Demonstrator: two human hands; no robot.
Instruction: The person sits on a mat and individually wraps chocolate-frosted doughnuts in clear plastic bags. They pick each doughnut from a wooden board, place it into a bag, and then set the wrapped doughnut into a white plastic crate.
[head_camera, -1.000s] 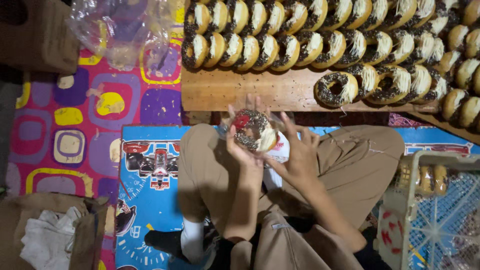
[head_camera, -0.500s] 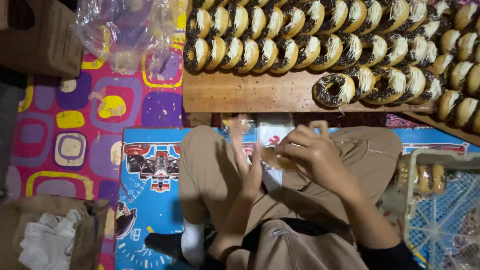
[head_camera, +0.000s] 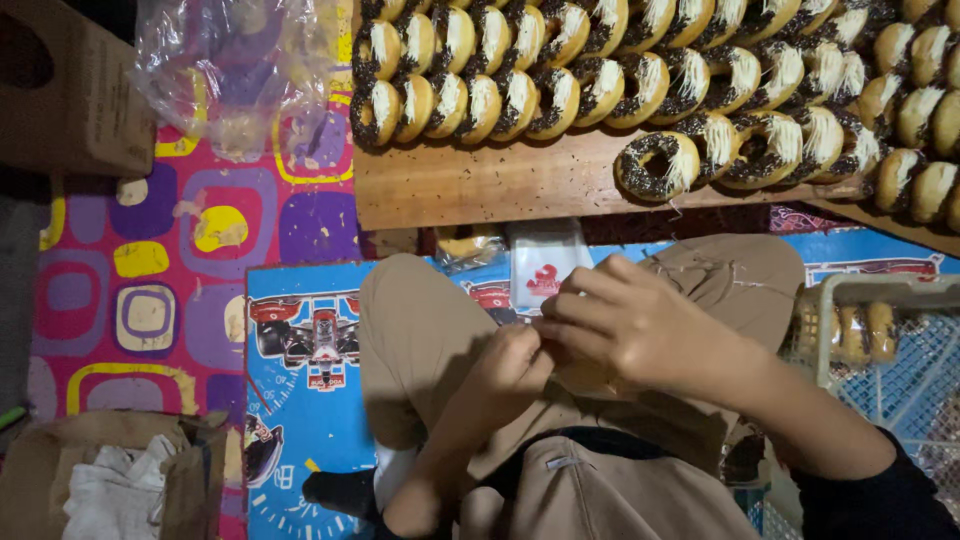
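The right hand (head_camera: 640, 325) lies over the lap with its fingers curled and drawn together, the tips pressing down on something pale and thin beneath them, probably a small clear bag (head_camera: 590, 378), though the hand hides most of it. The left hand (head_camera: 510, 362) meets it from the left, loosely fisted, its fingertips tucked against the right hand's thumb side and apparently pinching the same edge; what exactly sits between them cannot be told. Both hands rest above the khaki trousers (head_camera: 420, 340) of the seated person.

Just beyond the hands, on the blue mat printed with a racing car (head_camera: 300, 330), lies a flat stack of clear plastic bags (head_camera: 545, 265) with a small red mark. Farther off, a wooden board (head_camera: 470, 185) carries rows of doughnuts (head_camera: 660, 75), chocolate-sprinkled and white-topped, leaning on one another; one doughnut (head_camera: 657, 166) lies flat at the near edge. To the right stands a pale plastic basket (head_camera: 880, 330) holding wrapped doughnuts. At the far left a crumpled clear bag (head_camera: 235, 70) sits on the patterned purple mat (head_camera: 130, 260), and a cardboard box with white cloth (head_camera: 110, 485) stands at the near left.
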